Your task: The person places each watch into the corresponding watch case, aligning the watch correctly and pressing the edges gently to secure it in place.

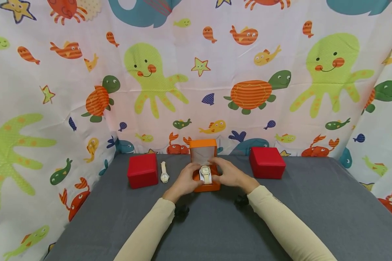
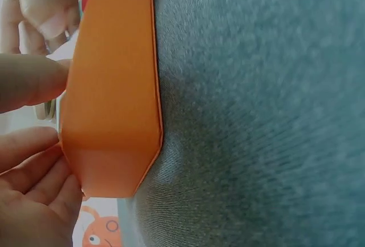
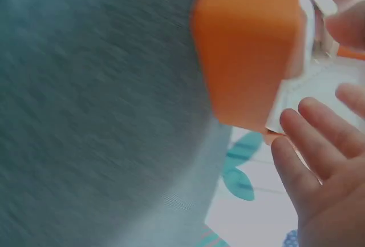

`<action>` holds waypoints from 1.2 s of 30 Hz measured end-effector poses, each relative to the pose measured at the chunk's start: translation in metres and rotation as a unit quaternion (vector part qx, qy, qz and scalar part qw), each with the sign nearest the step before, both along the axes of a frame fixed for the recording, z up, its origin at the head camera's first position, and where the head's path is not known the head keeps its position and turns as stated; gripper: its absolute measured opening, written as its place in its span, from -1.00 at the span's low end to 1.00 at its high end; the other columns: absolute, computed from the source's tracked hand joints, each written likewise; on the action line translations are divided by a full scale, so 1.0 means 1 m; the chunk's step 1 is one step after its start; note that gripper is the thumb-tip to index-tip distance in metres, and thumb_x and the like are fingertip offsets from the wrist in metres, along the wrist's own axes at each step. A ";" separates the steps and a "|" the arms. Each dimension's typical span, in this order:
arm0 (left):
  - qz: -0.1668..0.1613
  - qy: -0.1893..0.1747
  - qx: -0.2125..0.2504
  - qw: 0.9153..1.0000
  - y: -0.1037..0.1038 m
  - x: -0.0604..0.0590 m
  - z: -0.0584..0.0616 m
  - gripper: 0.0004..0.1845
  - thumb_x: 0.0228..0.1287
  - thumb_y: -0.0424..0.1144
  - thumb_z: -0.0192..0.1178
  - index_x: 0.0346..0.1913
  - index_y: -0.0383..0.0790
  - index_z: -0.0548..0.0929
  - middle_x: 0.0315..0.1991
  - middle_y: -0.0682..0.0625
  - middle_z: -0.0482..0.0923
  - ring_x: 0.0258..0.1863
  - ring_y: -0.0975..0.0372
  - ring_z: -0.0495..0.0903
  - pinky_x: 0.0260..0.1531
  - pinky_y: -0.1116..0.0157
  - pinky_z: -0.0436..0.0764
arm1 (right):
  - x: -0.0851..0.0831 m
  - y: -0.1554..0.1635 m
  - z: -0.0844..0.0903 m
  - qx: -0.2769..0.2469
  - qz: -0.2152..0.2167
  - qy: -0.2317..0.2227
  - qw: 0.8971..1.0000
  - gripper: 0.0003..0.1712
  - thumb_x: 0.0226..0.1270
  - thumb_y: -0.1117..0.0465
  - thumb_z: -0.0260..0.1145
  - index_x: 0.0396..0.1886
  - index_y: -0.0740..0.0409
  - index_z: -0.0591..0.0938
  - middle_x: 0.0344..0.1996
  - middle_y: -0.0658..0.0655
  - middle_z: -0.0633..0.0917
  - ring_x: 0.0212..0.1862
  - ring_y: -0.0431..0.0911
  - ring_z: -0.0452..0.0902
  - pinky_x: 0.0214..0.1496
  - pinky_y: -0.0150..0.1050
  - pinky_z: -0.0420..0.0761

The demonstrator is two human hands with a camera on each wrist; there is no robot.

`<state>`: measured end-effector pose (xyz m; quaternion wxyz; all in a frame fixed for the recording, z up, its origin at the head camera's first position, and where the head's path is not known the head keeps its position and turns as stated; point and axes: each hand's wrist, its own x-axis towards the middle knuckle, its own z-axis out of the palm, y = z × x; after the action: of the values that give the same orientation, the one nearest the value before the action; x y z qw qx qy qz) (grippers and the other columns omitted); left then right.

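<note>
Two hands, the left hand point(image 1: 184, 180) and right hand point(image 1: 230, 174), hold the open orange box point(image 1: 206, 185) from each side, fingers curled round the watch point(image 1: 205, 174) lying between them, strap pointing away.

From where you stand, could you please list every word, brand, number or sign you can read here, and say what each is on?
No text can be read.
Watch in the orange box: dial markings too small.
Watch on the table: dial too small.
Two red boxes: no lettering visible.
Backdrop cloth: sea-animal pictures only.
</note>
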<state>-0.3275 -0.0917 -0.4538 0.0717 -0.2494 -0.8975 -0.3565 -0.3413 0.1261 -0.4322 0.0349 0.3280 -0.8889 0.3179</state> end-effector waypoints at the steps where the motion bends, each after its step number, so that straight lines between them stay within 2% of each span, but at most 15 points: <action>1: 0.004 0.000 0.004 1.000 -0.001 0.002 0.000 -0.40 0.06 -0.24 0.42 0.20 -0.34 0.52 0.21 -0.11 0.41 0.21 0.03 0.38 0.25 0.06 0.34 | 0.000 0.000 0.003 -0.007 -0.009 0.005 1.000 -0.35 0.19 0.21 0.34 0.28 0.22 0.38 0.16 0.17 0.50 0.16 0.08 0.44 0.20 0.07 0.45; 5: 0.029 0.003 0.027 0.999 -0.006 0.009 0.001 -0.39 0.02 -0.23 0.44 0.16 -0.36 0.54 0.16 -0.16 0.43 0.17 0.00 0.39 0.22 0.02 0.35 | -0.003 0.000 0.017 -0.046 -0.053 0.028 0.997 -0.49 0.24 0.20 0.31 0.12 0.30 0.39 -0.10 0.22 0.55 -0.05 0.06 0.52 0.03 -0.01 0.56; 7: 0.048 -0.005 0.044 0.998 -0.008 0.013 0.000 -0.39 0.00 -0.23 0.46 0.16 -0.35 0.55 0.12 -0.18 0.43 0.11 -0.01 0.42 0.16 0.01 0.40 | -0.005 0.000 0.023 -0.060 -0.070 0.040 0.995 -0.48 0.26 0.17 0.31 0.10 0.31 0.35 -0.15 0.23 0.53 -0.13 0.02 0.52 -0.04 -0.08 0.59; 10: 0.076 -0.034 0.071 0.994 -0.009 0.016 -0.001 -0.36 -0.02 -0.25 0.48 0.17 -0.37 0.53 0.08 -0.20 0.42 0.04 0.01 0.45 0.08 0.05 0.48 | -0.010 -0.001 0.033 -0.062 -0.089 0.048 0.993 -0.33 0.26 0.08 0.36 0.21 0.26 0.28 -0.11 0.22 0.49 -0.20 -0.04 0.52 -0.13 -0.16 0.64; 13: 0.083 -0.067 0.103 0.989 -0.011 0.018 -0.004 -0.32 -0.03 -0.28 0.49 0.19 -0.40 0.49 0.07 -0.21 0.42 0.03 0.01 0.49 0.02 0.11 0.55 | -0.015 -0.003 0.041 -0.049 -0.096 0.047 0.993 -0.18 0.24 0.02 0.37 0.36 0.18 0.18 0.06 0.24 0.41 -0.20 -0.02 0.52 -0.15 -0.16 0.65; 19: 0.080 -0.118 0.135 0.981 -0.012 0.021 -0.008 -0.25 -0.03 -0.28 0.49 0.25 -0.42 0.40 0.04 -0.22 0.42 -0.01 0.01 0.55 -0.03 0.12 0.59 | -0.023 -0.006 0.051 -0.004 -0.099 0.048 0.994 -0.12 0.27 -0.10 0.30 0.44 0.12 0.15 0.31 0.20 0.27 -0.10 0.02 0.48 0.01 -0.07 0.58; 24: 0.086 -0.129 0.144 0.977 -0.011 0.020 -0.011 -0.26 0.00 -0.27 0.47 0.25 -0.41 0.40 0.08 -0.23 0.42 0.00 0.00 0.54 -0.06 0.12 0.59 | -0.029 -0.010 0.054 0.012 -0.092 0.054 0.994 -0.20 0.30 -0.10 0.28 0.43 0.08 0.23 0.18 0.18 0.35 -0.13 0.02 0.44 -0.02 -0.09 0.58; 27: 0.089 -0.132 0.147 0.976 -0.010 0.019 -0.012 -0.27 0.00 -0.28 0.47 0.25 -0.40 0.40 0.09 -0.21 0.43 0.03 0.01 0.53 -0.05 0.13 0.59 | -0.031 -0.012 0.056 0.024 -0.098 0.053 0.994 -0.23 0.31 -0.10 0.26 0.42 0.10 0.27 0.11 0.18 0.39 -0.06 0.06 0.42 0.04 -0.06 0.55; 31: 0.092 -0.130 0.149 0.976 -0.009 0.019 -0.013 -0.26 -0.01 -0.29 0.47 0.25 -0.40 0.40 0.08 -0.20 0.45 0.02 0.01 0.54 -0.06 0.13 0.59 | -0.033 -0.014 0.059 0.033 -0.104 0.039 0.993 -0.32 0.39 -0.08 0.17 0.39 0.14 0.32 0.12 0.19 0.43 0.05 0.11 0.41 0.15 0.01 0.48; 36: 0.096 -0.133 0.151 0.975 -0.009 0.020 -0.013 -0.26 -0.02 -0.28 0.48 0.25 -0.40 0.40 0.09 -0.21 0.45 0.03 0.00 0.54 -0.05 0.11 0.59 | -0.034 -0.014 0.063 0.035 -0.099 0.028 0.994 -0.40 0.42 -0.04 0.15 0.34 0.16 0.36 0.15 0.19 0.46 0.04 0.10 0.43 0.15 0.00 0.49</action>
<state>-0.3075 -0.1003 -0.4668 0.0219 -0.0988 -0.8547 -0.5092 -0.3750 0.1120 -0.3689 0.0796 0.2478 -0.9262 0.2727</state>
